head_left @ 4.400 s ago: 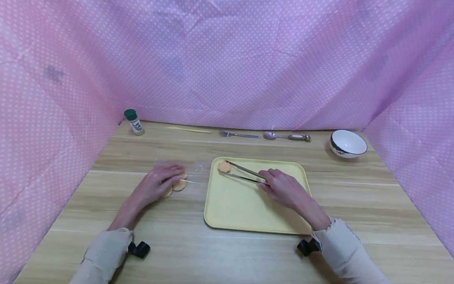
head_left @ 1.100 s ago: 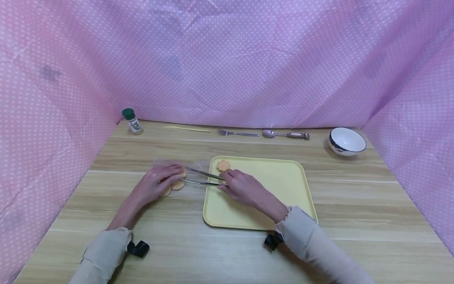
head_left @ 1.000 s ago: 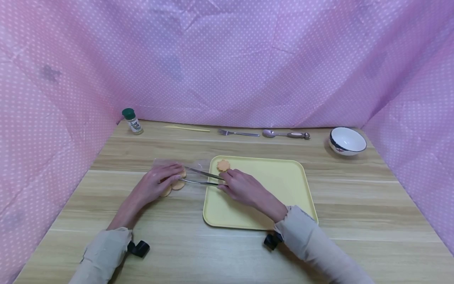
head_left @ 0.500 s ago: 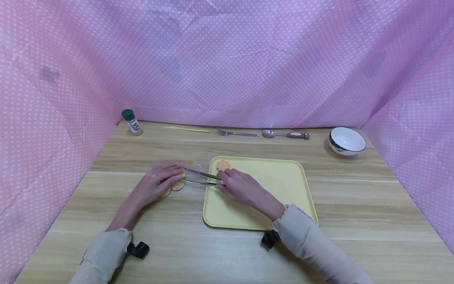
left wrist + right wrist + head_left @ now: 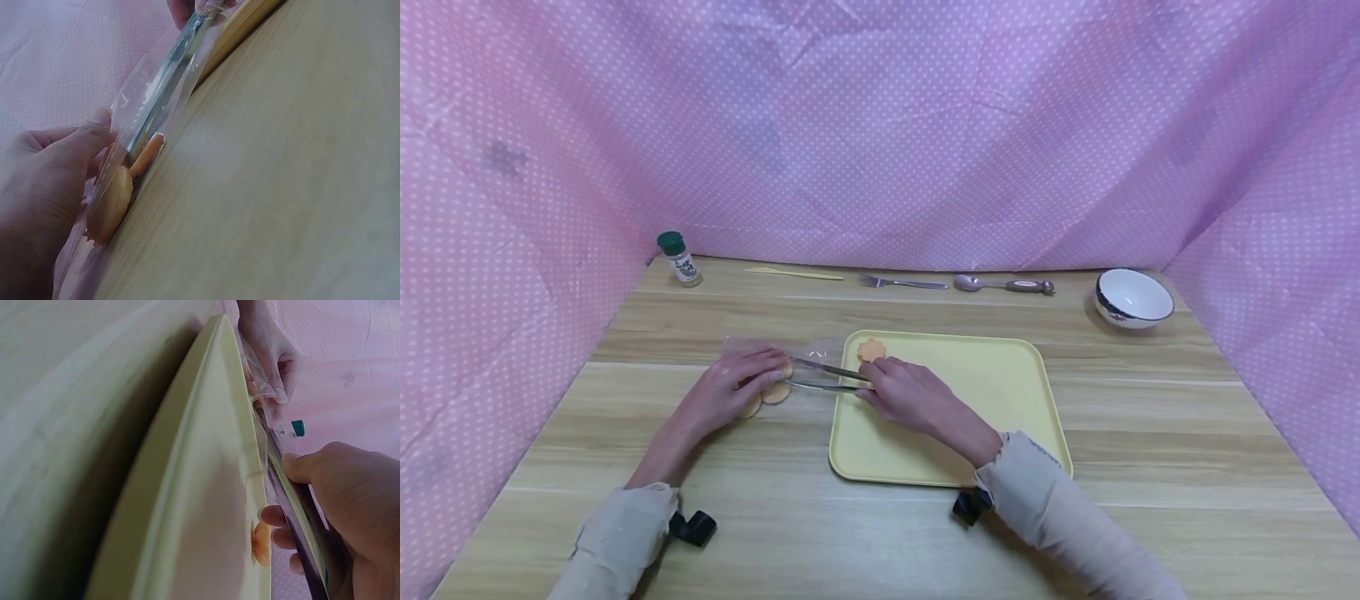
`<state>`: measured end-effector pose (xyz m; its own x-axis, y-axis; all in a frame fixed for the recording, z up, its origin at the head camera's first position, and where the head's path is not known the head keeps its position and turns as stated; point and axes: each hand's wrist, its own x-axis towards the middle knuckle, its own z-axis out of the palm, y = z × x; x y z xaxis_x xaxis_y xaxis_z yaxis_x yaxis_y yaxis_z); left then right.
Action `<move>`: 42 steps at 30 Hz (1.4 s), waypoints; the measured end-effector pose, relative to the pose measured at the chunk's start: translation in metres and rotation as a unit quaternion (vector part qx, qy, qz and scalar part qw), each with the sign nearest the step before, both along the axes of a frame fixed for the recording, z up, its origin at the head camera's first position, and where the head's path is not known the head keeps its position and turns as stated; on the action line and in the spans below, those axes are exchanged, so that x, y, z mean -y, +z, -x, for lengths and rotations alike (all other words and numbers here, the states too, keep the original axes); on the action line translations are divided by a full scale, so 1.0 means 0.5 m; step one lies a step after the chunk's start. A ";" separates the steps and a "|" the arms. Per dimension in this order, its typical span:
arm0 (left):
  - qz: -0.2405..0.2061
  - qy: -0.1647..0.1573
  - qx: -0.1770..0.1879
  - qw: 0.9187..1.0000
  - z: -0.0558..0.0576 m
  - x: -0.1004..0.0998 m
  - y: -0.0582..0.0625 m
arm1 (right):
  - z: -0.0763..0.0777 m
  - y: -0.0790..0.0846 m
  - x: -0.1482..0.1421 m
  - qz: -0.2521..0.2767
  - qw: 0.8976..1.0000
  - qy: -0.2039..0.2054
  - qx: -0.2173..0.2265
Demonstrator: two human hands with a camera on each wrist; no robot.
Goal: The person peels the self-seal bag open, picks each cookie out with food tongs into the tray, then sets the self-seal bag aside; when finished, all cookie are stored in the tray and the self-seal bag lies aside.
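My left hand (image 5: 730,387) pinches the upper film of a clear plastic bag (image 5: 128,100), lifting it over several round, scalloped-edged cookies (image 5: 109,206). Part of these cookies is hidden beneath the hand in the head view. Metal tongs (image 5: 831,369) are gripped by my right hand (image 5: 910,400), above the left part of a pale yellow tray (image 5: 955,475). Their two arms are spread and reach left into the bag, with the tips close to the cookies; whether they touch one I cannot tell. A single flower-shaped cookie (image 5: 872,350) lies in the tray's far left corner.
Along the table's back edge lie a pale yellow knife (image 5: 793,273), a fork (image 5: 904,282) and a spoon (image 5: 1003,285). At the back left stands a green-capped shaker (image 5: 680,260), and a white bowl (image 5: 1135,298) sits at the back right. Pink dotted cloth (image 5: 880,133) hangs around the table.
Earlier the tongs held the flower-shaped cookie over the tray; it now lies there, released. My right hand has moved left with the tongs to the bag. Over the last second almost nothing has moved.
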<state>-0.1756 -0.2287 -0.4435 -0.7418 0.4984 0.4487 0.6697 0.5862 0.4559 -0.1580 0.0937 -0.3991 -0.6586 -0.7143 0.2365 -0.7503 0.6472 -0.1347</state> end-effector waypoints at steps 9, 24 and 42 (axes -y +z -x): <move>0.006 0.009 0.011 1.000 -0.002 0.001 0.001 | -0.003 0.002 -0.004 0.000 1.000 0.001 0.002; 0.012 0.020 0.011 1.000 -0.011 0.004 -0.001 | -0.014 -0.001 -0.027 0.001 1.000 -0.005 -0.008; 0.008 0.018 0.006 1.000 -0.005 0.003 -0.003 | -0.025 0.006 -0.062 0.013 1.000 -0.013 -0.004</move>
